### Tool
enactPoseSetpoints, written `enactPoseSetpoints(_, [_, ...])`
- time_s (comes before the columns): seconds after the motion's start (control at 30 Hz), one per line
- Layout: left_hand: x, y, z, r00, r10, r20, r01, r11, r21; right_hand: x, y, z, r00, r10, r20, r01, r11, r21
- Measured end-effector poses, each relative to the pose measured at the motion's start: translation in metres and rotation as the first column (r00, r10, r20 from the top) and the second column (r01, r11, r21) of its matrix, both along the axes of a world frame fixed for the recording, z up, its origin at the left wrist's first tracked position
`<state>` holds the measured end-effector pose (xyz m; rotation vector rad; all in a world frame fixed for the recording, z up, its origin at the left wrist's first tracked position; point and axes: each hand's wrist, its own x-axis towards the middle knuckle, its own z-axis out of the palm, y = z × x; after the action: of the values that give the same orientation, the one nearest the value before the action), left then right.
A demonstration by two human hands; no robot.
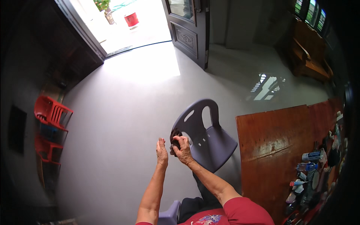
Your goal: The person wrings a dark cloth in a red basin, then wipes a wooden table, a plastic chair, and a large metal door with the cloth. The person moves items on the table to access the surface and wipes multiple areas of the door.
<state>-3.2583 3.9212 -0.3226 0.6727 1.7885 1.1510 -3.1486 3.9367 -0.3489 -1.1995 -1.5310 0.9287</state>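
Note:
A dark brown, bunched thing that looks like cloth [175, 137] lies against the left edge of the purple-grey plastic chair's backrest [193, 123]. My right hand [183, 150] has its fingers closed on its near side. Just to the left, my left hand [161, 153] is held up with its fingers stretched out, holding nothing and apart from the chair. The chair's seat [217, 146] points away to the right. What exactly the dark thing is cannot be made out.
A brown wooden table [273, 131] stands at the right, with bottles [307, 167] and clutter on its far side. Red plastic chairs [52, 112] line the left wall. Ahead, a dark door [187, 35] stands open. A wooden bench [309, 52] sits at the far right.

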Motion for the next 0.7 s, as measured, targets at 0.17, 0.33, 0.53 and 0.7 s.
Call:
enactPoseSetpoints(0.17, [0.007, 0.076, -0.029, 0.978, -0.198, 0.059, 0.200, 0.979, -0.035, 0.000, 0.069, -0.019, 0.962, -0.079, 0.261, 0.011, 0.968, 0.253])
enactPoseSetpoints(0.33, [0.011, 0.087, -0.053, 0.949, -0.293, -0.115, 0.284, 0.955, -0.089, 0.017, 0.120, -0.025, 0.947, -0.221, 0.235, 0.160, 0.954, 0.253])
enactPoseSetpoints(0.53, [-0.009, 0.115, -0.049, 0.790, -0.586, -0.182, 0.542, 0.805, -0.240, 0.059, 0.195, -0.067, 0.647, -0.758, 0.082, 0.762, 0.641, -0.095])
enactPoseSetpoints(0.7, [-0.007, 0.141, -0.049, 0.685, -0.716, -0.135, 0.700, 0.698, -0.153, 0.036, 0.183, -0.079, 0.691, -0.721, 0.044, 0.709, 0.665, -0.236])
